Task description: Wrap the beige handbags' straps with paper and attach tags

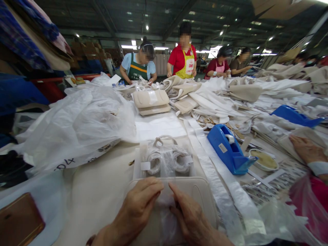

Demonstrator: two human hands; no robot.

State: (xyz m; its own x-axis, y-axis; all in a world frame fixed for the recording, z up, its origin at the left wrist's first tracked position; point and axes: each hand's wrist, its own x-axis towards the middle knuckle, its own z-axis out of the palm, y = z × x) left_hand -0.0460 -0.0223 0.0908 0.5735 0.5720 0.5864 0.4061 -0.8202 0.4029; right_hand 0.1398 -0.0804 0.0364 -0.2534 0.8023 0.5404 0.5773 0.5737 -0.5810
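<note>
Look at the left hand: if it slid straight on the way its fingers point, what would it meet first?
The left hand points up and right across the cream pad. It would probably first meet the right hand, whose fingertips nearly touch it; beyond lies the clear bag of white cords. Depth is uncertain.

Clear glossy plastic bag (166,164) w/ white cords; matt beige cloth pad (202,194); blue glossy plastic tape dispenser (228,150).

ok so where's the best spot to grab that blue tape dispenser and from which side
Probably the tall, rounded back end of the blue tape dispenser, taken from above with fingers down its two long flat sides. Those sides look parallel and bare, while the low front end points at the small dish, so coming from the upper left seems clearest.
</note>
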